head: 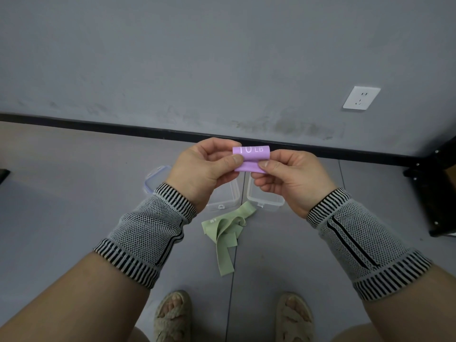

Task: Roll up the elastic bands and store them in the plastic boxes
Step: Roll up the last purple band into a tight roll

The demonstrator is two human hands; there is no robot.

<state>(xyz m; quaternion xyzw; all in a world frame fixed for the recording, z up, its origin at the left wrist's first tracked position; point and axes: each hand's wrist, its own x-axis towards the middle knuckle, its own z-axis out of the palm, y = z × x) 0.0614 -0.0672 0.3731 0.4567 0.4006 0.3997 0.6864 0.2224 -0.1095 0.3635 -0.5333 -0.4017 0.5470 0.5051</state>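
The grey floor (74, 193) serves here as the working surface, and everything for the job lies on it just ahead of the person's sandalled feet (172, 314), probably so it can all be reached without stepping. Nearest the wall stand two clear plastic boxes (265, 198) side by side, both open at the top, with a blue-edged lid (154, 177) lying to the left of them; left open like that, they seem ready to take a roll dropped straight in. Just in front of the boxes lies the green band (225, 233), loose and crumpled, one end trailing toward the feet and the other touching the front edge of the right-hand box; it is not yet rolled. Above the boxes both hands hold the purple band (251, 159), already wound into a short, compact roll with "10 LB" printed on its outer turn. The left hand (204, 169) pinches the roll's left end between thumb and fingers, and the right hand (288, 176) pinches the right end the same way, each grip closed on the band. I judge this two-ended hold keeps the springy turns from uncoiling, and holding it directly over the boxes shortens the drop.
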